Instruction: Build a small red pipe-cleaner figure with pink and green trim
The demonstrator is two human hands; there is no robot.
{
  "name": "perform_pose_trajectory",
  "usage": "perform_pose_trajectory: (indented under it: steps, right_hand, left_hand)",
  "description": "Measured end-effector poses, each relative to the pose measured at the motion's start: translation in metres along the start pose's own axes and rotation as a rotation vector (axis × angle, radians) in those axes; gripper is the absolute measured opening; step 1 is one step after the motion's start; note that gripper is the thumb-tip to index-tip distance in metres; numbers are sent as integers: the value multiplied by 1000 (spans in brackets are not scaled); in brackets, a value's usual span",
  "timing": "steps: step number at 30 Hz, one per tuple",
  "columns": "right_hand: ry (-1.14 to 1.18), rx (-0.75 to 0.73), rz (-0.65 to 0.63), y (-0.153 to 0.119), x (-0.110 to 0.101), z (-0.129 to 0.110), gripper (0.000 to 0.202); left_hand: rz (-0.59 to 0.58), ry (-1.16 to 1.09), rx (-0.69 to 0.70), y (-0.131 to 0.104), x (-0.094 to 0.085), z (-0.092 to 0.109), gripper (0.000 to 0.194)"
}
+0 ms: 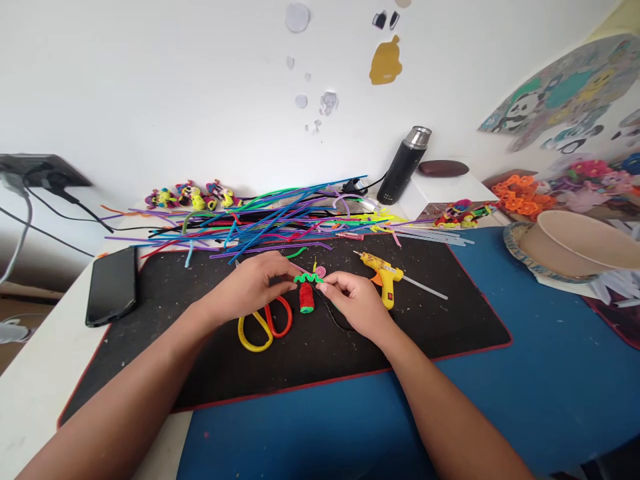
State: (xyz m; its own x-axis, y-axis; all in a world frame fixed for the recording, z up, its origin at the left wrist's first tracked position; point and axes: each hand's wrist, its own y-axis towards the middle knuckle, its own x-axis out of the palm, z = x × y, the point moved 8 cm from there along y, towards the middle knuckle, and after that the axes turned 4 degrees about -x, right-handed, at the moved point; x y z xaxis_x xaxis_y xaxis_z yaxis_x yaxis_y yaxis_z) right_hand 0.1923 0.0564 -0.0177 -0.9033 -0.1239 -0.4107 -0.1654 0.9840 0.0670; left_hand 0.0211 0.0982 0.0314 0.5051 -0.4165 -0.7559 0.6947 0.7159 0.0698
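A short green pipe cleaner [310, 277], bent into a zigzag, is stretched between my two hands above the black mat. My left hand [255, 283] pinches its left end between thumb and finger. At its right end, my right hand [357, 300] pinches it in the same way. Just below stands a small red coil [307, 298] with a green end, apparently wound from pipe cleaner. Scissors [256, 331] with one yellow and one red handle lie partly under my left hand. A yellow glue gun [383, 275] with a glue stick in it rests right of my right hand.
Behind the mat [425, 333] lies a heap of coloured pipe cleaners [280, 213]. A black flask [404, 167] stands by the wall, and a phone [113, 285] lies at the left. Small colourful figures [195, 197] sit at the back. Bowls [585, 243] and orange pieces [523, 197] are at the right.
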Motion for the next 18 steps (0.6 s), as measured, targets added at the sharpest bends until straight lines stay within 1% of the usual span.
perform_pose_trajectory:
  steps: [2,4,5,7,9,10,13,18]
  right_hand:
    - [8,4,-2,0,0,1,25]
    - [10,2,-9,1,1,1,25]
    - [7,-1,-12,1,1,1,25]
    - [-13,-7,-15,0,1,0,25]
    - [-53,-17,-13,0,1,-1,24]
    - [-76,-26,-14,-1,1,-2,24]
    - [-129,-54,-35,-2,4,-6,23]
    - [-211,-73,-79,-4,13,-10,18]
  left_hand:
    - [6,8,18,0,0,1,22]
    - [-15,-18,2,-1,0,-1,22]
    - [-36,-51,-20,-1,1,-3,23]
    - [-68,-141,-85,-2,2,-6,34]
    - [-59,-209,-155,-2,2,-8,43]
    - [-43,-224,-181,-2,2,-7,44]
    - [-18,-252,-220,0,6,-4,40]
    - [-82,-277,-236,2,22,1,32]
